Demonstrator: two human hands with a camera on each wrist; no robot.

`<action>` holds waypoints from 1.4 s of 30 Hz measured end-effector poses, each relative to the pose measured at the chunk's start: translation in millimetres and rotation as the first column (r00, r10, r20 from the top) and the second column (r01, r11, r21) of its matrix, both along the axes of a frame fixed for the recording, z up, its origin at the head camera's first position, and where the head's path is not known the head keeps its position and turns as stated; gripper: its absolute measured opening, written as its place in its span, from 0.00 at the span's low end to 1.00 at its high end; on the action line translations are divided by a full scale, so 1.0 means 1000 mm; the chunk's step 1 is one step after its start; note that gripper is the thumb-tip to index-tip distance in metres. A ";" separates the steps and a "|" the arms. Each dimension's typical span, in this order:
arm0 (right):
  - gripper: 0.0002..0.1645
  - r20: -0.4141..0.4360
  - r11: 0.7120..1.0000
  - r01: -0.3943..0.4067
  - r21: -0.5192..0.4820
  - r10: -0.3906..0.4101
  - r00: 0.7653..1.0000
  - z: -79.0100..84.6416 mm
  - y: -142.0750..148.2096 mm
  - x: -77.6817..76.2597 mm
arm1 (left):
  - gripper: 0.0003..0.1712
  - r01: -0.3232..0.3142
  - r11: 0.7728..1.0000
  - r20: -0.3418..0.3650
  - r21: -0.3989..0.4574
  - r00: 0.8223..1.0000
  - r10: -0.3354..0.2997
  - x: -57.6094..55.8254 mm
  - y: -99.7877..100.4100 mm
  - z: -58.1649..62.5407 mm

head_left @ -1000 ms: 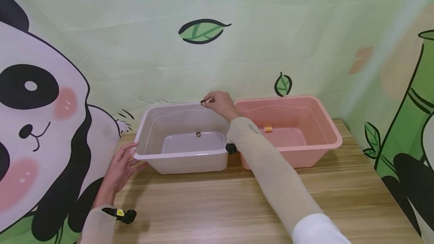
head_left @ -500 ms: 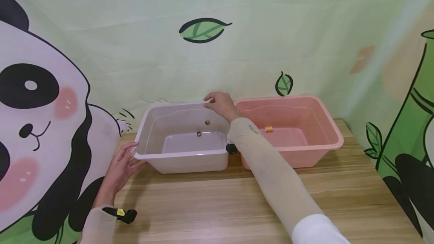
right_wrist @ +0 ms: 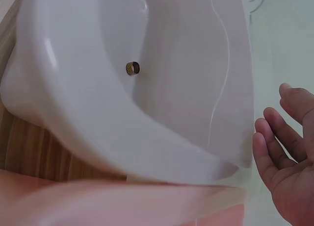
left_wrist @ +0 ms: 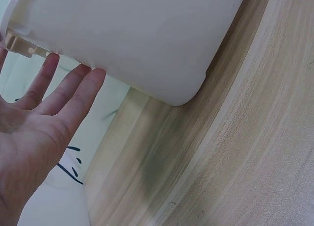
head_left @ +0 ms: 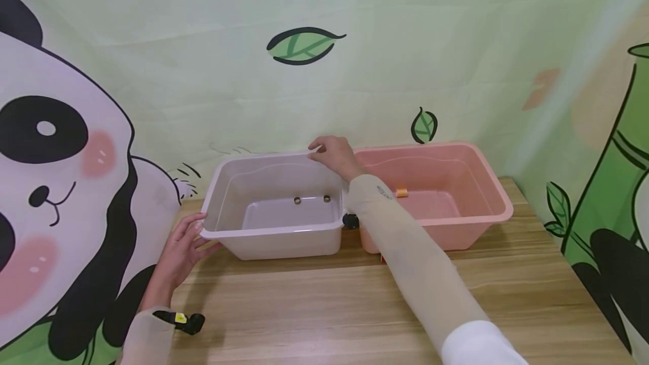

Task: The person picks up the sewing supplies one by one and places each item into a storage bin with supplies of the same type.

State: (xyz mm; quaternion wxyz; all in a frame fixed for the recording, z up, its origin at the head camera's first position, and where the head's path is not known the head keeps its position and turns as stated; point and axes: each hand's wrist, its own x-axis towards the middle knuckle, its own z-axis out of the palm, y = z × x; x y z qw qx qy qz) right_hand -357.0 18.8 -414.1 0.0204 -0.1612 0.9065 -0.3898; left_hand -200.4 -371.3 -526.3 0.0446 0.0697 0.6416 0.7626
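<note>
Head view: the pale bin is steadied, apparently against sliding, by straight fingers of the left hand, touching without grasping. Nothing is held in the right hand, fingers parted near the bin's far side; two small rings are seen inside, right of centre.

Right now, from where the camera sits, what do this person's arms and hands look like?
The left hand and right hand are bare, without gloves. Each forearm wears a beige sleeve, the left one and the right one; the right one bears a small dark marking and meets white fabric further up. A black device with a yellow label sits at the left wrist; another black piece shows at the right.
</note>
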 end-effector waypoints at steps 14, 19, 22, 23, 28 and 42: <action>0.19 -0.034 0.997 -0.083 -0.006 0.083 0.996 0.014 0.008 0.010 | 0.18 -0.006 1.000 0.010 -0.017 1.000 0.006 -0.001 0.001 0.001; 0.19 -0.043 0.994 -0.110 0.002 0.110 0.993 0.016 0.009 0.016 | 0.18 0.001 1.000 0.006 0.004 1.000 -0.001 0.000 0.001 0.001; 0.19 -0.036 0.993 -0.121 0.012 0.121 0.992 0.015 0.009 0.019 | 0.18 0.007 1.000 0.002 0.010 1.000 -0.007 0.000 0.001 0.001; 0.19 -0.034 0.992 -0.126 0.012 0.126 0.991 0.015 0.009 0.021 | 0.18 0.009 1.000 0.000 0.013 1.000 -0.009 0.000 0.001 0.001; 0.17 -0.046 0.987 -0.161 -0.003 0.161 0.986 0.017 0.009 0.029 | 0.18 0.010 1.000 -0.001 0.018 1.000 -0.010 0.000 0.001 0.001; 0.20 -0.101 0.973 -0.232 0.015 0.233 0.967 0.024 0.012 0.045 | 0.17 0.005 1.000 -0.005 0.016 1.000 -0.005 0.001 0.003 0.001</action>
